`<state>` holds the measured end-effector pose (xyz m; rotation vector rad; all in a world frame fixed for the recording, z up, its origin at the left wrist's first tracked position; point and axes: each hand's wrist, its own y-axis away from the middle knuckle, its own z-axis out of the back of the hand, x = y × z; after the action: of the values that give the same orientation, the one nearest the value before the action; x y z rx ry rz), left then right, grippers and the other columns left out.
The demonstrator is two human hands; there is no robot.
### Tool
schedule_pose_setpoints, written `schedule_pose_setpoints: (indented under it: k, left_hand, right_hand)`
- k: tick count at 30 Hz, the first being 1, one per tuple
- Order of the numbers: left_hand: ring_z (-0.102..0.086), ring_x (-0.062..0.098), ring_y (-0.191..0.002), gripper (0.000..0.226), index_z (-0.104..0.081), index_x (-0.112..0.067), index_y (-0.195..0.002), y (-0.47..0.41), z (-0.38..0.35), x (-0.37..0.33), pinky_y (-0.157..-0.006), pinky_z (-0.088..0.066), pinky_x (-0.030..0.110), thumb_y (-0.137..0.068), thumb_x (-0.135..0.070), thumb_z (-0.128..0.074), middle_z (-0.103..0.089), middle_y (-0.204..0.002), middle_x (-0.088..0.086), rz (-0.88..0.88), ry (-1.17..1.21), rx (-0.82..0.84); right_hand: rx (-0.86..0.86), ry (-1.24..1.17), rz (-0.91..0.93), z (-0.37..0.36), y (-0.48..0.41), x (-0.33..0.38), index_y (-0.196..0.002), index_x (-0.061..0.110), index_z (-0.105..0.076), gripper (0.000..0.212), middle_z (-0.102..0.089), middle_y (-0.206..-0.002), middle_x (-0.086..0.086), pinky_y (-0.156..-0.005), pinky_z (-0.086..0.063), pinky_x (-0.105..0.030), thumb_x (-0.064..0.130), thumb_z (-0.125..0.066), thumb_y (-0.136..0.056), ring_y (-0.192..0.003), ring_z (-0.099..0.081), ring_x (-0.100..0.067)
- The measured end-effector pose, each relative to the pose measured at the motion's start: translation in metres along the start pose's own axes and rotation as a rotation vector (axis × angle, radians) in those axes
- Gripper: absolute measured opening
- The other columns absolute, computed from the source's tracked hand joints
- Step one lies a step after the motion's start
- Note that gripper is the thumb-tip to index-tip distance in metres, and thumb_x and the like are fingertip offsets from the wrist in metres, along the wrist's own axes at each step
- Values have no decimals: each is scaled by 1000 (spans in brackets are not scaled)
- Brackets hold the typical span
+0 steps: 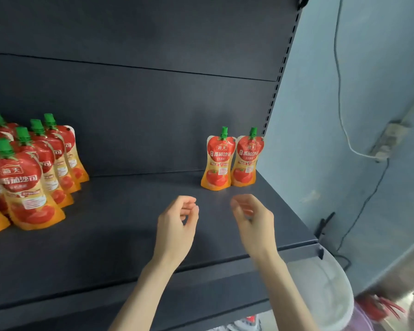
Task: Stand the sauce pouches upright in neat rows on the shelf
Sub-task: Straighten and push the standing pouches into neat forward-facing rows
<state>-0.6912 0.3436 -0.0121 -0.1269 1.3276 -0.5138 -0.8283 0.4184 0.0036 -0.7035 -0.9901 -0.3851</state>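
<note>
Head view: my left hand (177, 225) and right hand (253, 218) hang loosely curled, empty, just short of two upright pouches (219, 163) ahead on the shelf (129, 235). Between placements, I judge; next, fetch another pouch.

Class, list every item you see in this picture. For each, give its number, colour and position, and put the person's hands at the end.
pair of sauce pouches: two, red and orange with green caps, upright side by side at the shelf's back right
left group of sauce pouches: at least six, same colours, upright in rows at the left, some cut off by the frame edge
shelf: one, dark grey, bearing all the pouches
wall: one, pale blue, right of the shelf
white cable: one, hanging down the wall
black cable: one, lower on the wall
power strip: one, off-white, far right on the wall
tub: one, translucent white, below the shelf's right end
left hand: loosely curled, holding nothing, above the shelf
right hand: likewise, nearer the pair
</note>
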Motion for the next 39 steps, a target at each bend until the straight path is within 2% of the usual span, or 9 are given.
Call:
schedule_pose_setpoints:
  k: [6, 8, 10, 13, 16, 19, 24, 29, 39]
  left_hand:
    - [-58, -1, -88, 18, -55, -23, -102, -63, -60, 5, -69, -45, 6, -88, -14, -61, -59, -100, -8, 37, 28, -37]
    - [-55, 4, -96, 30, -52, -19, -115, -86, -77, 15, -72, -44, 11, -86, -18, -63, -54, -114, -4, 80, 31, -42]
    - [-49, 9, -111, 50, -43, -15, -129, -107, -91, 24, -83, -44, 19, -85, -24, -66, -46, -129, -1, 156, 40, -39]
    - [-40, 9, -124, 71, -32, -15, -139, -129, -107, 34, -90, -37, 22, -81, -36, -68, -38, -139, -2, 217, 32, -2]
    - [-53, 2, -108, 61, -41, -22, -130, -145, -118, 38, -75, -40, 13, -79, -40, -69, -53, -124, -9, 266, 94, 30]
    - [-62, 7, -98, 43, -52, -22, -115, -150, -127, 44, -74, -48, 18, -79, -41, -68, -64, -105, -10, 275, 96, 19]
    - [-65, 8, -93, 30, -59, -23, -103, -146, -129, 45, -81, -55, 31, -78, -37, -71, -68, -98, -9, 274, 110, -44]
    - [-66, 5, -90, 26, -57, -24, -98, -108, -122, 25, -74, -54, 24, -81, -42, -64, -68, -96, -12, 291, 128, -136]
    - [-67, 5, -86, 22, -55, -18, -96, -25, -51, -2, -66, -54, 21, -84, -36, -60, -68, -93, -8, 287, 102, -408]
  right_hand:
    - [0, -10, 46, 18, -72, -37, -96, 26, -63, 11, -67, -94, 12, -72, -42, -3, 18, -56, -92, -88, -59, 6]
    - [-16, 3, 44, 19, -96, -50, -94, 31, -60, 11, -66, -97, 10, -70, -42, -3, 20, -57, -92, -87, -59, 4]
    - [-39, 25, 17, 18, -120, -63, -99, 30, -57, 10, -61, -108, 5, -70, -43, -8, 23, -57, -92, -93, -58, -3]
    - [-94, 153, -8, 14, -149, -83, -124, 18, -49, 37, -48, -126, 3, -89, -39, -23, 30, -58, -90, -117, -44, -16]
    - [-64, 81, -59, 8, -174, -99, -135, 16, -38, 55, -45, -134, 3, -103, -35, -32, 32, -62, -88, -128, -37, -16]
    - [14, -88, -96, 2, -188, -108, -129, 21, -40, 51, -54, -121, 9, -97, -47, -35, 30, -65, -86, -116, -52, -12]
    - [82, -211, -147, -1, -201, -112, -114, 12, -54, 37, -65, -105, 1, -80, -52, -29, 28, -68, -84, -95, -64, -15]
    - [221, -331, -98, 8, -182, -102, -96, 22, -58, 15, -67, -88, 10, -71, -53, -22, 27, -66, -85, -82, -66, -7]
    - [446, -478, -39, -16, -111, -47, -89, 13, -57, 16, -64, -74, 3, -62, -51, -23, 25, -66, -85, -67, -60, -8]
